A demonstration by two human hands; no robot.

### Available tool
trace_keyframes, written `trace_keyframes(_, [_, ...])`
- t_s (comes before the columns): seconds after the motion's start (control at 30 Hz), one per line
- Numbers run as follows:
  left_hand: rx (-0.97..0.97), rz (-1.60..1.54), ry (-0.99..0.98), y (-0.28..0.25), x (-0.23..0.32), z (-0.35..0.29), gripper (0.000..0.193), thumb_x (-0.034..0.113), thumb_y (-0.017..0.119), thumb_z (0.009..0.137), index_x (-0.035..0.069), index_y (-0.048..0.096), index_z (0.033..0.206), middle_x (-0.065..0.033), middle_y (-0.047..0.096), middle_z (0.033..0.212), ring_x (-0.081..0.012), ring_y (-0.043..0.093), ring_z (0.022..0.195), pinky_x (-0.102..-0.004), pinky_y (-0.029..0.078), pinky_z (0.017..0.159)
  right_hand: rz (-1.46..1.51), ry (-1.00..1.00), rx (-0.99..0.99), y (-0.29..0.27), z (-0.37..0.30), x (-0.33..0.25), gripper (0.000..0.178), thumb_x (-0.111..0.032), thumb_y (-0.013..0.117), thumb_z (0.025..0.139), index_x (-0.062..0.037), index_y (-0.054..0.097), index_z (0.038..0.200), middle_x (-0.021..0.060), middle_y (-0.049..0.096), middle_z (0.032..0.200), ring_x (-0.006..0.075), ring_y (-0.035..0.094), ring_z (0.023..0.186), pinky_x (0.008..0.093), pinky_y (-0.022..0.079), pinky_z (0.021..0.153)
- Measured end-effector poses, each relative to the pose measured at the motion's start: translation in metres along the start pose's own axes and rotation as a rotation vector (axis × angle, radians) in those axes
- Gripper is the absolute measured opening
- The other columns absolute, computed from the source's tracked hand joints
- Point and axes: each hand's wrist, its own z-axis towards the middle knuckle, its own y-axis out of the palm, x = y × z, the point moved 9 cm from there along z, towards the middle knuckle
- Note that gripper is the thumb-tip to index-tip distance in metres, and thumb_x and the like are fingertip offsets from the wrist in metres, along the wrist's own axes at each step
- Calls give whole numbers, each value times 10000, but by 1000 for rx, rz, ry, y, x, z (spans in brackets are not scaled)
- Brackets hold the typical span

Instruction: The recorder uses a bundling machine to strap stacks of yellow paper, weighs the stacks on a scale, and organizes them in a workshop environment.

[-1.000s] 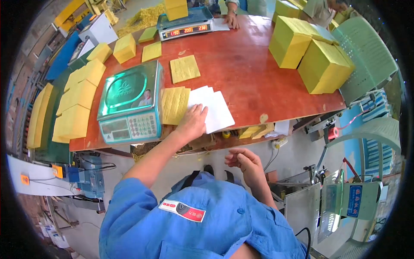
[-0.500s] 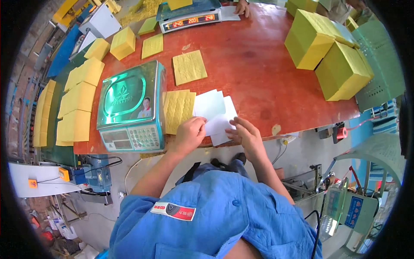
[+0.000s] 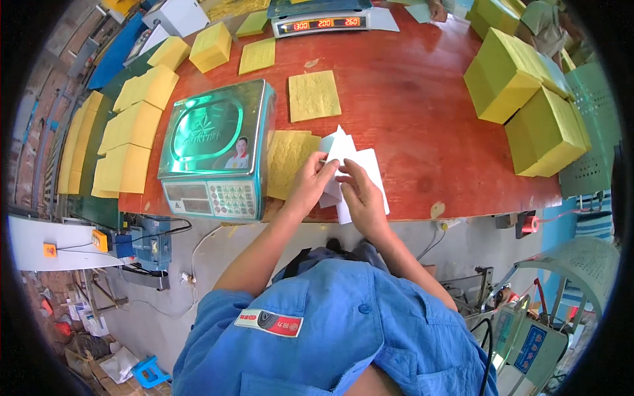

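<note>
At the table's near edge, my left hand point(image 3: 308, 181) is closed, pinching a raised, tilted sheet of white paper point(image 3: 339, 146). My right hand point(image 3: 363, 198) meets it from the other side, its bent fingers closed against the same sheet near my left thumb. More white sheets point(image 3: 372, 170) lie fanned out under and beside my right hand. Left of the papers is a yellow embossed pad point(image 3: 285, 164), partly covered by my left hand. Another square yellow pad point(image 3: 314, 96) lies farther off. A teal-and-silver weighing scale point(image 3: 211, 142) stands to the left.
Stacks of yellow blocks line the left side point(image 3: 132, 129) and the right side point(image 3: 505, 76) of the red table point(image 3: 422, 125). A second scale point(image 3: 320, 21) with a lit red display stands at the far edge. Another person's hand point(image 3: 438, 10) touches a sheet there.
The white sheet between my hands has been raised and tilted up. My right hand has moved in to meet my left, its fingers closing. The far scale's digits have changed. The whole view has shifted.
</note>
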Motion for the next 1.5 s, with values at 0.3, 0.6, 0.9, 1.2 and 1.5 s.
trace_keyframes(0.3, [77,-15,-30,-4,-10,1,492,3,501,911,66,451,1397,-35,630,872,-71,552,782,-247,463,685,-515,-178,301,-48,14,1,392,10,556,861,11,535,1252,185,587,1232,257,632,1035,344,519,854])
trace_keyframes(0.6, [42,96,131,-1,-5,1,296,-20,484,895,30,700,1091,-109,721,939,-131,626,784,-277,500,720,-169,331,118,-35,30,34,428,-19,587,856,18,521,1278,187,535,1312,262,615,1093,326,554,789])
trace_keyframes(0.9, [-16,139,35,0,-12,-1,286,5,484,914,5,671,1131,-70,693,1049,-120,618,946,-269,489,859,-478,-150,230,-30,33,-12,441,-26,597,847,-12,527,1283,185,469,1393,294,557,1187,352,552,856])
trace_keyframes(1.2, [4,61,24,-1,-18,2,276,8,497,917,5,673,1130,-59,689,1031,-102,601,920,-260,483,847,-514,-204,240,-29,36,-20,458,-32,591,823,-3,513,1274,259,448,1382,416,503,1224,427,481,953])
trace_keyframes(1.5, [-33,119,-50,-1,-17,-1,276,23,503,902,-3,677,1114,-43,693,975,-83,597,873,-250,482,779,-176,-8,142,-20,41,18,462,-26,594,825,2,509,1278,247,448,1387,361,572,1158,408,517,907])
